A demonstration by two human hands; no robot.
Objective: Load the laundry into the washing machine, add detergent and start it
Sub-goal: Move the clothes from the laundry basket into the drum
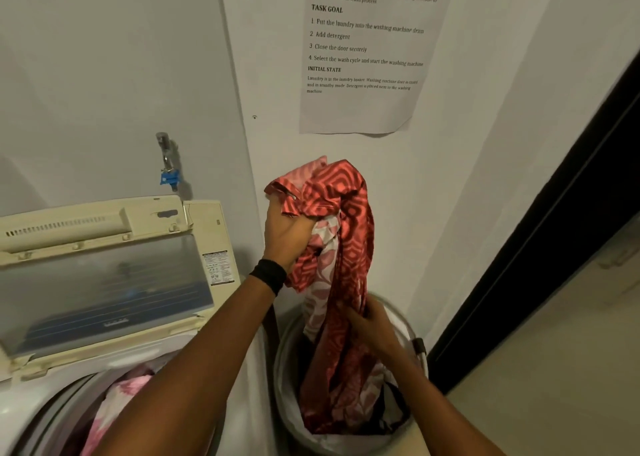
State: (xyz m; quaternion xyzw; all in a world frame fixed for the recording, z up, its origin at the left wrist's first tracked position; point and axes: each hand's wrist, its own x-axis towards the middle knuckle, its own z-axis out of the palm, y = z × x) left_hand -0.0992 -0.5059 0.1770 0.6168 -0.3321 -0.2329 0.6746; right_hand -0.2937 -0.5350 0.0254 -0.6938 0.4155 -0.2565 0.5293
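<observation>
washer [31, 417]: down-left of the left hand, lid [104, 293] up, pink stuff already in the drum.
basket [287, 369]: right under both hands, more clothes in it.
red cloth [349, 282]: long, tail still in the basket, so it could snag or drag other bits out and onto the floor.
left hand [285, 234]: fist closed on the bunched top.
right hand [372, 320]: lower, fingers pinching the hanging middle.

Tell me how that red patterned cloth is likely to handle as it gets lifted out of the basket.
The red patterned cloth is probably floppy: it hangs in long folds from the left hand. It may trail or snag, since its lower end is still down in the basket, where the right hand gathers it. It looks light; one hand's grip holds most of it.
</observation>
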